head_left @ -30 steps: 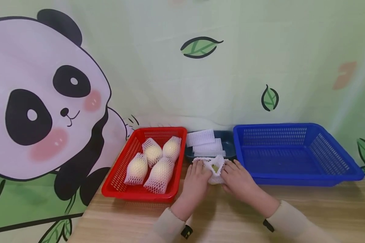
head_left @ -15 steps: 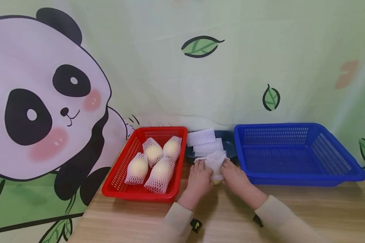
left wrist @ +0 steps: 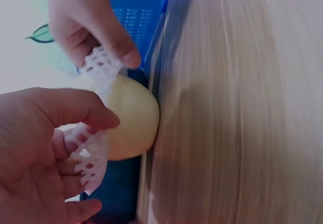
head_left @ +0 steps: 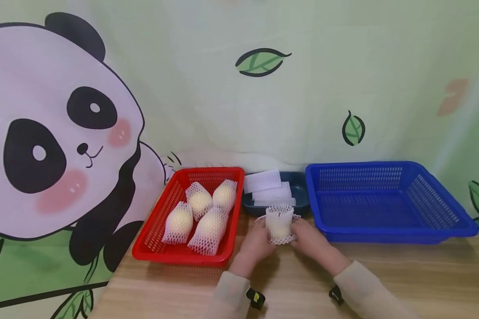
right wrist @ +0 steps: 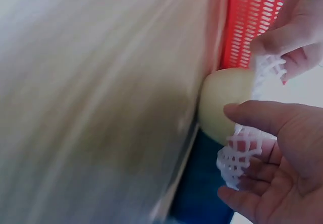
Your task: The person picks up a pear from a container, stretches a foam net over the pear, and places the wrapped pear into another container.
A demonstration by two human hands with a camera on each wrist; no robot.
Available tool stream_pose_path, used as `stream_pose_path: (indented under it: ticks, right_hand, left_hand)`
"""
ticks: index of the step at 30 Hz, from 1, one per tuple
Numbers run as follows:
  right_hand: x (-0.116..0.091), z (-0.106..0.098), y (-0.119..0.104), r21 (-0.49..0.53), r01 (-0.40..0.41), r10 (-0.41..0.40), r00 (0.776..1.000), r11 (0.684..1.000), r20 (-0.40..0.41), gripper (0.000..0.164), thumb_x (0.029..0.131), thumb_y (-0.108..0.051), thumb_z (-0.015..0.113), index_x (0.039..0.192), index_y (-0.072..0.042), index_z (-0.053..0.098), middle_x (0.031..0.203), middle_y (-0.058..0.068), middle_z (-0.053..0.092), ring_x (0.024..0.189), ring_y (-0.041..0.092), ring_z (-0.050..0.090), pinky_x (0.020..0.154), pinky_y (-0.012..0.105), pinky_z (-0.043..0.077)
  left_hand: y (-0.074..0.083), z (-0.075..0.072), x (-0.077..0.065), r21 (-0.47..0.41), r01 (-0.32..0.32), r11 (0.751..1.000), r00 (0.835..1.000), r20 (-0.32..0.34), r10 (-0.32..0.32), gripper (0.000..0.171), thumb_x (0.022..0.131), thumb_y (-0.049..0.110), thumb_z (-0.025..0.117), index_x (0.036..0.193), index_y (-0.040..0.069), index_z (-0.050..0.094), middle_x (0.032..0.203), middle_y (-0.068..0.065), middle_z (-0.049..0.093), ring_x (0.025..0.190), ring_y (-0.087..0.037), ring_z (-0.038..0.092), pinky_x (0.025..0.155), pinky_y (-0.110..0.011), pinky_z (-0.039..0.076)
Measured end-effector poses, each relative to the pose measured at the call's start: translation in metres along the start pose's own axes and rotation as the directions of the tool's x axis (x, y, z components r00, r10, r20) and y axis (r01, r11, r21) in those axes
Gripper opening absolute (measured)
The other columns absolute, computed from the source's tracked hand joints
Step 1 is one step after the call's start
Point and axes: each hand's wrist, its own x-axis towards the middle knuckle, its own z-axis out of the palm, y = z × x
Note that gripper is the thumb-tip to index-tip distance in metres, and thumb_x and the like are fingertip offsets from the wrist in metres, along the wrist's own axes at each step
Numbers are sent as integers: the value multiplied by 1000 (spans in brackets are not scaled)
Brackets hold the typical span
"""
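Note:
A white foam net sleeve (head_left: 280, 218) stands partly over a pale yellow round fruit (left wrist: 134, 120) on the table, between the two hands. My left hand (head_left: 257, 243) pinches the net's left edge, its thumb touching the fruit and its fingers behind the mesh. On the other side, my right hand (head_left: 309, 240) grips the net's right edge, with its thumb (right wrist: 242, 112) against the fruit. Both wrist views show the fruit's lower part bare beyond the mesh. What kind of fruit it is I cannot tell.
To the left, a red basket (head_left: 183, 256) holds several pale fruits (head_left: 179, 223) in foam nets. Behind the hands is a dark teal tray (head_left: 301, 195) with flat foam nets (head_left: 272, 192). A blue basket (head_left: 383, 232) stands at the right on the wooden table (head_left: 303, 283).
The net, earlier gaping open and then folded over toward the back, now stands upright around the fruit. Both hands have drawn slightly down and toward me, still holding its edges.

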Motion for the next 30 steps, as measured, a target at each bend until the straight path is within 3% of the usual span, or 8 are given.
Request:
stream_pose_path:
  ticks: [4, 12, 15, 19, 21, 24, 27, 30]
  right_hand:
    - [-5, 5, 5, 83, 1, -3, 1000, 997, 24, 31, 72, -1, 77, 70, -10, 48, 79, 2, 55, 77, 18, 50, 71, 35, 44]
    - [-5, 7, 13, 155, 38, -42, 999, 987, 23, 29, 74, -2, 76, 70, -10, 49, 77, -1, 51, 76, 14, 47, 70, 31, 43]
    - [-5, 7, 15, 167, 24, -31, 999, 986, 41, 28, 75, -3, 77, 70, -9, 50, 84, 4, 61, 84, 21, 57, 77, 34, 49]
    - [-8, 8, 15, 169, -7, -7, 997, 986, 81, 28, 76, -5, 78, 69, -9, 51, 106, 19, 74, 115, 41, 66, 102, 50, 52]
    - [-9, 8, 15, 181, -14, -3, 996, 983, 91, 28, 77, -5, 78, 68, -9, 51, 106, 20, 75, 118, 44, 65, 104, 51, 52]
    - [-9, 10, 18, 228, -3, -22, 994, 974, 107, 26, 77, -5, 77, 72, -8, 52, 88, 8, 68, 90, 26, 65, 82, 34, 55]
    - [-7, 10, 21, 291, -8, -37, 988, 957, 148, 24, 77, -4, 77, 79, -8, 53, 83, 1, 56, 77, 10, 47, 67, 24, 42]
    - [-5, 8, 23, 315, -8, -53, 982, 949, 183, 24, 78, -6, 78, 83, -7, 55, 87, 1, 56, 79, 8, 47, 69, 23, 42]
  left_hand:
    - [-6, 0, -3, -169, 47, 985, 997, 62, -37, 14, 74, 6, 79, 77, -2, 68, 144, -22, 59, 132, -38, 56, 105, -44, 55]
    - [-9, -3, 0, -275, 87, 958, 989, 137, -50, 15, 75, 4, 78, 73, -2, 64, 153, -25, 50, 142, -41, 49, 109, -47, 52]
    - [-9, -6, 0, -319, 94, 943, 985, 164, -43, 18, 77, 6, 79, 74, 0, 63, 148, -25, 53, 124, -37, 59, 91, -39, 58]
    - [-8, -6, -1, -382, 148, 912, 975, 209, -70, 19, 82, 12, 79, 88, -1, 65, 116, -21, 66, 88, -24, 58, 72, -31, 53]
    - [-8, -5, -2, -408, 167, 897, 973, 214, -83, 28, 84, 12, 78, 104, -2, 65, 104, -17, 67, 83, -21, 56, 79, -35, 57]
    - [-7, -3, -2, -437, 196, 878, 971, 210, -113, 44, 85, 12, 79, 122, -2, 60, 106, -15, 68, 88, -23, 58, 95, -47, 58]
    - [-6, -1, -2, -443, 225, 868, 968, 205, -147, 50, 84, 12, 79, 125, -5, 55, 110, -20, 67, 92, -28, 60, 101, -55, 55]
    - [-3, -1, -2, -451, 267, 852, 959, 211, -188, 54, 84, 12, 79, 125, -6, 50, 112, -22, 64, 96, -32, 60, 104, -57, 52]
